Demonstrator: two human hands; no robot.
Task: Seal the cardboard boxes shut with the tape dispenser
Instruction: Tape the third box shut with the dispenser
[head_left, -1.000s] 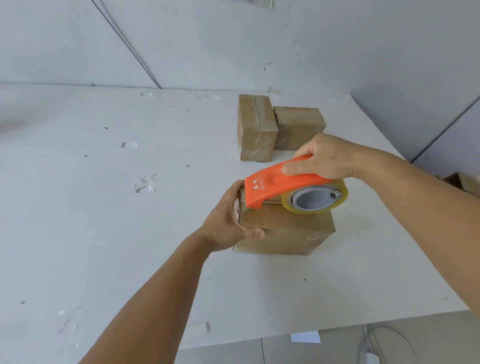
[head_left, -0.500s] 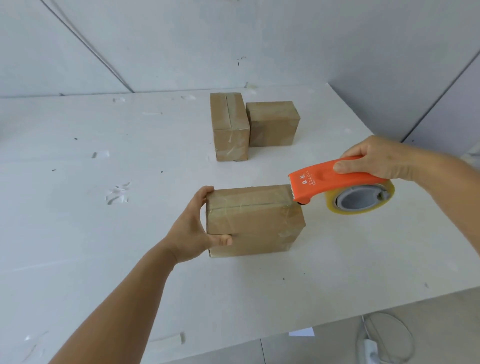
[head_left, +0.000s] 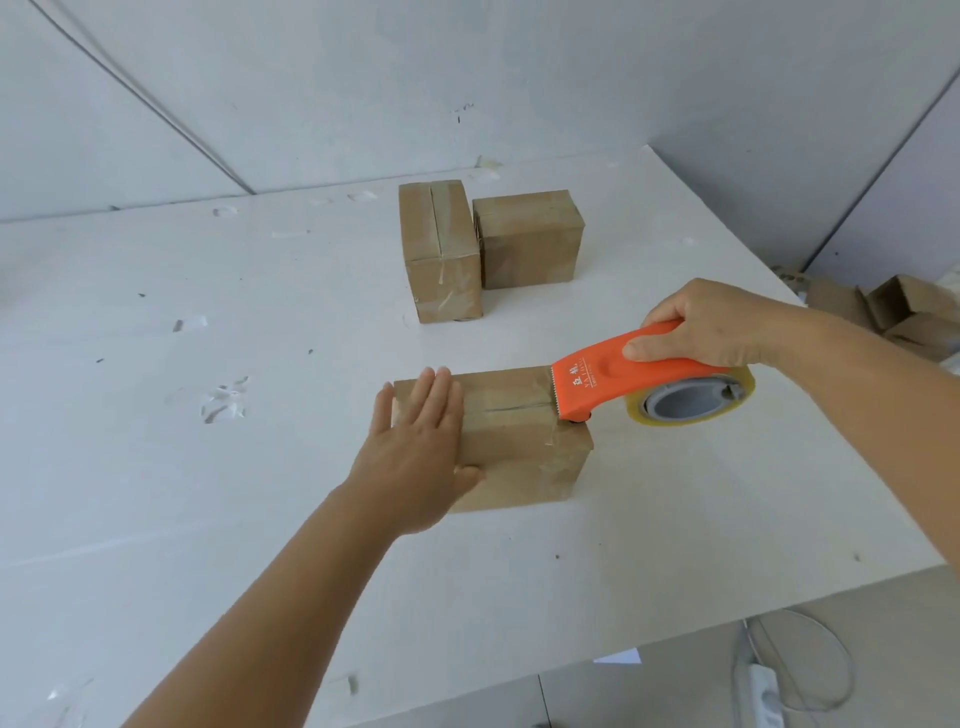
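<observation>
Our left hand (head_left: 415, 447) lay flat, fingers straight, pressing the near box (head_left: 511, 447) on the white desk (head_left: 208, 519). Our right hand (head_left: 711, 327) gripped the orange tape dispenser (head_left: 623, 382), its toothed edge touching the box's right top edge.

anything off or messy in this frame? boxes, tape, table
Minor mess only. The near box has wrinkled tape on its right corner beside the tape dispenser. Torn tape scraps are stuck to the table. The upright box shows loose tape ends on its front face. No visible damage to the boxes.
</observation>
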